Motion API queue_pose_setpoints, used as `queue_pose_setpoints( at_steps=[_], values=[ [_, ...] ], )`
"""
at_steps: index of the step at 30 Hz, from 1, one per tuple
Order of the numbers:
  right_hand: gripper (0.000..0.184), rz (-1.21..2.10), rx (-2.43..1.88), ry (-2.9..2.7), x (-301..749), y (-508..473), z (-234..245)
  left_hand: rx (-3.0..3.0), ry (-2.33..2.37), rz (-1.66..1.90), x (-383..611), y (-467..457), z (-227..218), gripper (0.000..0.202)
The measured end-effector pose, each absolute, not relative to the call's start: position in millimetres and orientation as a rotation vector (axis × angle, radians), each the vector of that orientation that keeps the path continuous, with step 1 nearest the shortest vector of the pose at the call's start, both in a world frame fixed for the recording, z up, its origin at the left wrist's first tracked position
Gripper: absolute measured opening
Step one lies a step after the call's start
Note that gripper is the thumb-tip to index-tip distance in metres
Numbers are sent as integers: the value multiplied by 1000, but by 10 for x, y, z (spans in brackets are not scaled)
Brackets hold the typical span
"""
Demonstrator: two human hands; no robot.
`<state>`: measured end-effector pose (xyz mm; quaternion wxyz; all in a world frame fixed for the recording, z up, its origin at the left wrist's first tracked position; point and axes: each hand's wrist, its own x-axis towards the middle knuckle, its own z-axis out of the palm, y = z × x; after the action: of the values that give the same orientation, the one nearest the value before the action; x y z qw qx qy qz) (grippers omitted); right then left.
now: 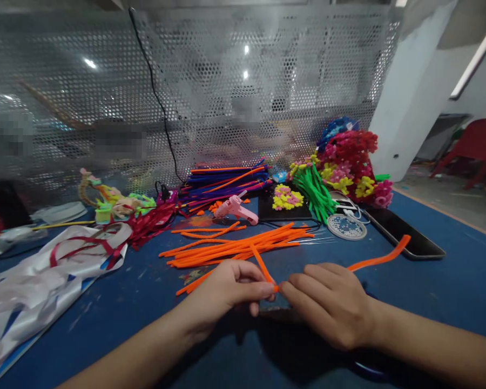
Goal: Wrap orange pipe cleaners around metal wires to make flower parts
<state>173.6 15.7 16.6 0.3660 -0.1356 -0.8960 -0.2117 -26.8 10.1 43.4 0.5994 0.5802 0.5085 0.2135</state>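
An orange pipe cleaner (261, 263) is pinched between the thumb and fingers of my left hand (243, 286), with a short end sticking up and away. My right hand (332, 302) is closed around the orange stem close beside it, its knuckles upward. A longer orange end (380, 260) comes out past the right hand and points to the right. The fingertips of both hands almost meet where the stem bends. Just beyond my left hand lies a loose bundle of orange pipe cleaners (235, 246).
Behind the bundle rests a pink glue gun (237, 209). Purple and blue stems (227, 181) are stacked near a perforated metal screen (235, 81). Fuzzy flowers (348, 156), green stems (314, 189) and a phone (405, 232) are at right. White ribbon (52, 270) spreads at left.
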Motion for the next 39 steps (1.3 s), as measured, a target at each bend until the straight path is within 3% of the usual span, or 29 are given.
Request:
queue_pose_setpoints(
  at_steps=[8,15,18,23,25,28,33,36,39],
  values=[
    [12,292,-631,-2276,1666,205,153,2361,1040,926,-361,-20,426,28],
    [21,-150,-587,-2262,1681,221,125,1848,1258,640,-268,66,493,27],
    [24,-225,-562,-2272,1659,192,132,2167,1235,707,-281,17,482,11],
    [22,-166,-585,-2271,1662,170,153,2949,1044,1041,-338,-64,405,20],
    [21,-232,-579,-2266,1679,174,147,2784,1266,850,-320,-53,415,24],
    [17,-344,-543,-2302,1704,183,128,2069,1384,487,-267,-4,467,35],
    [13,-404,-495,-2324,1715,186,121,1216,1182,511,-216,70,464,28],
    [15,-315,-530,-2301,1700,192,129,1304,1240,643,-253,81,392,21],
    [17,-76,-607,-2281,1683,207,128,1884,1183,818,-348,61,338,21]
  ],
)
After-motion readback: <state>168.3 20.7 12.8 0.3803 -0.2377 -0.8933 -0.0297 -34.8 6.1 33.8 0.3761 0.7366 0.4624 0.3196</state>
